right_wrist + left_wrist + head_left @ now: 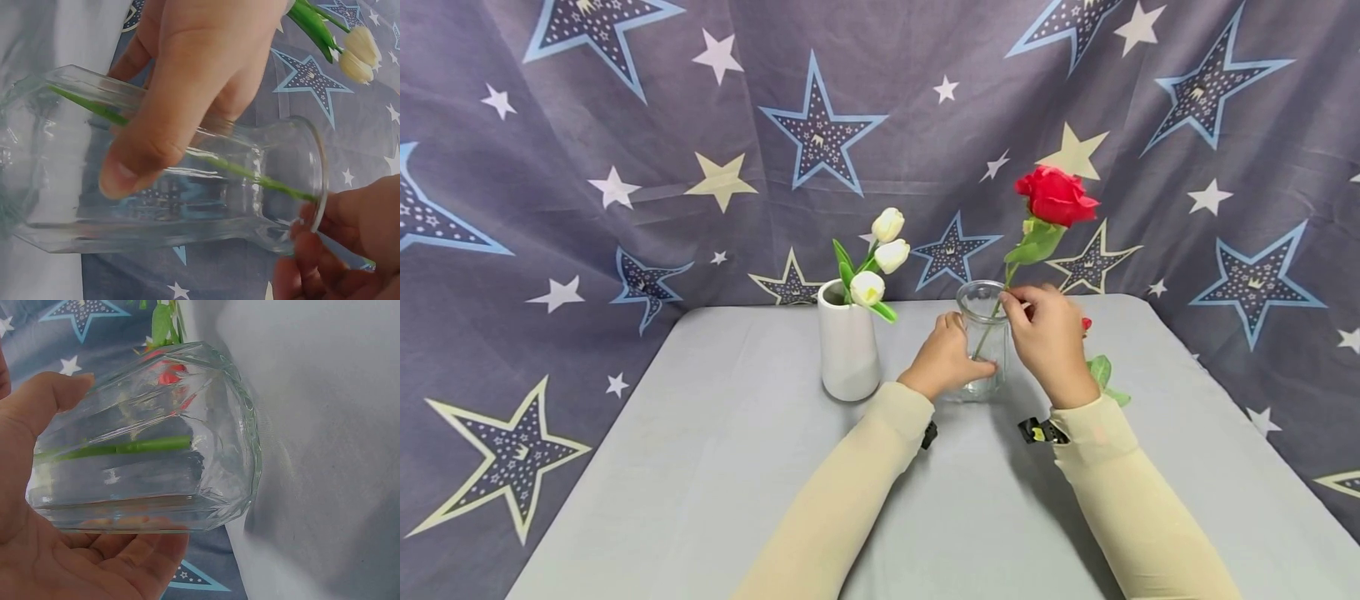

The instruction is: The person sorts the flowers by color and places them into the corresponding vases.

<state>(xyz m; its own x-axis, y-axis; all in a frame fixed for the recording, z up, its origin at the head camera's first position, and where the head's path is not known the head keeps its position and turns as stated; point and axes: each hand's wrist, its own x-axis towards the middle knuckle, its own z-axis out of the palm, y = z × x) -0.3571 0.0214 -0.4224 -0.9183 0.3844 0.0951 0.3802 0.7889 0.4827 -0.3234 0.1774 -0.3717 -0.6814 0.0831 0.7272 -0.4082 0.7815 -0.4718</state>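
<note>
A clear glass vase [992, 343] with angled sides stands on the table. My left hand [951, 358] grips its body, thumb across the near side and fingers round the other. At the rim, my right hand [1045, 333] pinches the green stem [231, 167] of a red rose [1057, 197] between thumb and fingers. The stem slants down inside the vase, its cut end [181, 443] low in the glass. The bloom and a leaf rise above my right hand. In the right wrist view, part of the left hand's grip is hidden behind the glass.
Left of the glass vase stands a white vase [850, 358] holding white tulips [887, 242]. Green leaves [1101, 371] and a bit of red show beside my right wrist, partly hidden. A star-patterned curtain [662, 150] hangs behind the grey-covered table [700, 467].
</note>
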